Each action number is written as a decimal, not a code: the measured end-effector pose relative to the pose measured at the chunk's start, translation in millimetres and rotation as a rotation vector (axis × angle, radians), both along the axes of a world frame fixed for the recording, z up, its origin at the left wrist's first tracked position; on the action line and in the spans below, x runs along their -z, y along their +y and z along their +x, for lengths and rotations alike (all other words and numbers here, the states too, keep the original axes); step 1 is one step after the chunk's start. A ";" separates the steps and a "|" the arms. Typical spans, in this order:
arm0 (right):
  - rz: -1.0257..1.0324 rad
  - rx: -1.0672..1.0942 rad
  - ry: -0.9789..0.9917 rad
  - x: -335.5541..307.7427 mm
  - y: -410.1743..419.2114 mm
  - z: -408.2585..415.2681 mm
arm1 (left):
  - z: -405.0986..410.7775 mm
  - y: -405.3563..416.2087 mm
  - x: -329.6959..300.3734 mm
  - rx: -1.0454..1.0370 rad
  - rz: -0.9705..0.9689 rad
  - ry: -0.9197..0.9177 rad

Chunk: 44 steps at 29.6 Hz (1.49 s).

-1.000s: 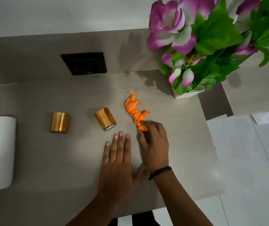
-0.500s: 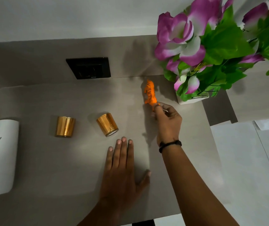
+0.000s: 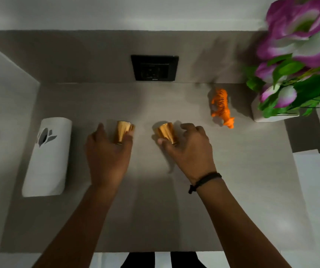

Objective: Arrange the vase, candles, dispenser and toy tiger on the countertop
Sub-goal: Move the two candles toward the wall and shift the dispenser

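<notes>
Two gold candle holders sit mid-counter. My left hand point(image 3: 107, 151) curls around the left candle point(image 3: 123, 130), thumb on its left and fingers on its right. Around the right candle point(image 3: 166, 131) wraps my right hand point(image 3: 189, 149), thumb at the base and fingers behind it. The orange toy tiger point(image 3: 221, 106) stands free near the back right, beside the white vase point(image 3: 271, 118) with purple flowers point(image 3: 298, 41). At the left lies the white dispenser point(image 3: 48, 157), apart from both hands.
A black wall socket point(image 3: 154, 67) sits on the backsplash behind the grey countertop point(image 3: 155, 209). The counter's front edge runs along the bottom, with white floor to the right. A grey side wall point(image 3: 6, 74) borders the left.
My right hand has let go of the tiger, which now stands by the vase, and has come back to the right candle. My left hand lifted off the counter onto the left candle.
</notes>
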State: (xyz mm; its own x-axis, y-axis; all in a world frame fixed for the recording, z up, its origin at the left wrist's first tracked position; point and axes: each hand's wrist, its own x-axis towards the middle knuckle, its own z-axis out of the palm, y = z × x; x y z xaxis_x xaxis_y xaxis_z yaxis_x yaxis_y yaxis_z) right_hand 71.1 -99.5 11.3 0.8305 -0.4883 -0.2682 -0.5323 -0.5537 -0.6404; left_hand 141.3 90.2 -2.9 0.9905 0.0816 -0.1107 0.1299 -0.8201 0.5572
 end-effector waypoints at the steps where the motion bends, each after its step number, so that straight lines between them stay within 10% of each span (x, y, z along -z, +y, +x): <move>1: -0.005 -0.021 0.025 1.7 2.7 7.2 | 10.9 2.7 -0.6 0.049 0.026 0.064; 14: 0.128 0.237 -0.301 29.7 5.3 29.3 | 19.8 -24.2 20.5 -0.026 -0.458 -0.091; 24: 0.061 0.239 -0.269 54.7 25.0 1.1 | 13.6 -19.3 18.3 -0.049 -0.454 -0.045; 29: -0.376 -0.355 -0.187 70.9 74.0 -68.5 | -7.4 51.5 -23.4 0.040 -0.070 -0.309; 33: -0.558 -0.573 -0.052 73.2 79.6 -74.2 | 12.1 132.6 -43.9 -0.114 0.189 -0.016; 38: -0.598 -0.582 0.006 71.3 80.1 -72.1 | 32.0 167.0 -39.5 -0.185 0.004 0.413; 44: -0.630 -0.561 -0.008 75.1 81.2 -71.4 | 42.5 140.3 -20.8 -0.289 -0.194 0.027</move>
State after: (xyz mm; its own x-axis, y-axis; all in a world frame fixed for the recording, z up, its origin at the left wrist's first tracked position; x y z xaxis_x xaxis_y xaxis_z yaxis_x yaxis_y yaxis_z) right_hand -0.3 -18.3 -63.8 0.9953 -0.0593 -0.0766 -0.0686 -0.9897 -0.1253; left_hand 183.8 230.5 17.9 0.9259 0.3334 -0.1775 0.3582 -0.6260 0.6927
